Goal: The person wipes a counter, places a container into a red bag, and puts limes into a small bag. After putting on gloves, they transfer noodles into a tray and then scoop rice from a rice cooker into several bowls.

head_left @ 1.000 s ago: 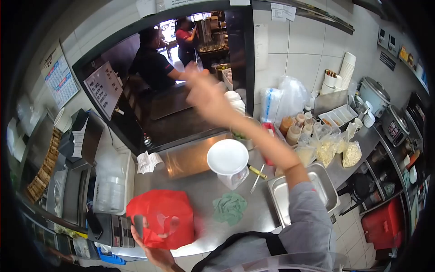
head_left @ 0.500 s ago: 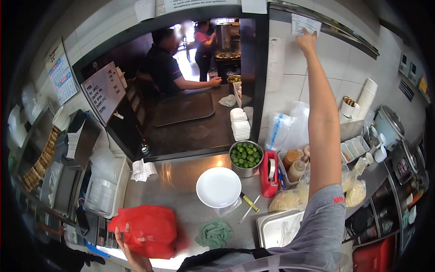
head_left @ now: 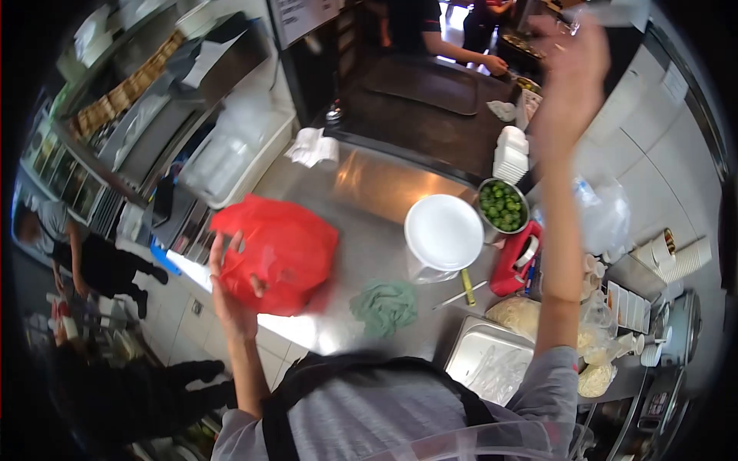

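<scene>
A filled red plastic bag [head_left: 296, 246] sits on the left part of the steel counter. My left hand [head_left: 234, 296] grips its near left side, with fingertips and thumb showing through the crumpled plastic. High at the upper right, my right hand [head_left: 573, 77] is smeared by motion; I cannot tell whether it holds anything. A blurred white sheet [head_left: 615, 12] lies beside its fingers in this view. Right of the bag are a green cloth [head_left: 383, 309], a white round lid or plate [head_left: 443, 232] and a steel bowl of green limes [head_left: 501, 206].
A red tape dispenser [head_left: 513, 261] stands beside the bowl. A steel pan [head_left: 488, 361] holds clear plastic near my right side. Past the pass-through, a person's arm [head_left: 469, 58] reaches over the dark counter. Another person [head_left: 77, 246] stands far left. A white basket [head_left: 238, 165] holds clear containers.
My right hand has left the paper slip on the wall and moved left across the pass-through. My view has turned left and down. My left hand keeps its grip on the red bag.
</scene>
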`<state>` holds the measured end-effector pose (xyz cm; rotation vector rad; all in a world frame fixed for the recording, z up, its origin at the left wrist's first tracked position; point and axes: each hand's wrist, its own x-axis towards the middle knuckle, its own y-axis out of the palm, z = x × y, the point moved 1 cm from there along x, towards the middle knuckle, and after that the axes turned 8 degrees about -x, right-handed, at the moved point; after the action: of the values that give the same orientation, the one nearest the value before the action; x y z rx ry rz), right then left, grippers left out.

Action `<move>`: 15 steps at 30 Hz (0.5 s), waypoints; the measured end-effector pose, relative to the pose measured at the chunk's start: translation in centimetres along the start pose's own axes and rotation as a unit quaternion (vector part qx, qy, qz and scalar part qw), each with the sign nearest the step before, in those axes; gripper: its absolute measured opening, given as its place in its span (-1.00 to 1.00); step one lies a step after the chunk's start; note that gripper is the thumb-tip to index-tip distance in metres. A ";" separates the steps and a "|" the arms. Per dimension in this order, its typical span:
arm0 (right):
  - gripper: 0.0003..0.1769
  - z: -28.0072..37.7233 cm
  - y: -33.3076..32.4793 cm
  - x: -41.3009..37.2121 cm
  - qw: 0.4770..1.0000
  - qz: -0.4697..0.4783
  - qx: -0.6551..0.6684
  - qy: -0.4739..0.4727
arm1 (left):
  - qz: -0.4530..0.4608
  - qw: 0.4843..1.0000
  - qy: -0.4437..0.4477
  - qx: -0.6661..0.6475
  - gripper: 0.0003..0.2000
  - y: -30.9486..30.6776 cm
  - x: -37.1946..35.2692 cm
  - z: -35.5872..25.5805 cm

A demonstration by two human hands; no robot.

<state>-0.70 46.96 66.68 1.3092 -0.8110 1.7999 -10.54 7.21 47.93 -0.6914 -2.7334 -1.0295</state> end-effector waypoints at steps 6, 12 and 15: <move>-0.31 10.4 21.8 -21.9 0.818 0.563 0.100 -0.068 | -0.079 0.992 0.095 -0.007 -0.36 -1.9 -1.0 -1.1; -0.33 10.5 24.0 -23.0 0.540 0.803 -0.181 -0.176 | -0.108 0.992 0.054 0.039 -0.46 -6.1 -1.8 -2.7; -0.45 10.1 23.3 -21.4 0.552 0.740 -0.313 -0.223 | -0.113 0.992 -0.058 -0.009 -0.39 -5.1 -1.5 -2.2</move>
<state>-11.60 22.15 47.55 0.3195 -3.1618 1.6735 -11.61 1.86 46.17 -0.4642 -2.9602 -1.0910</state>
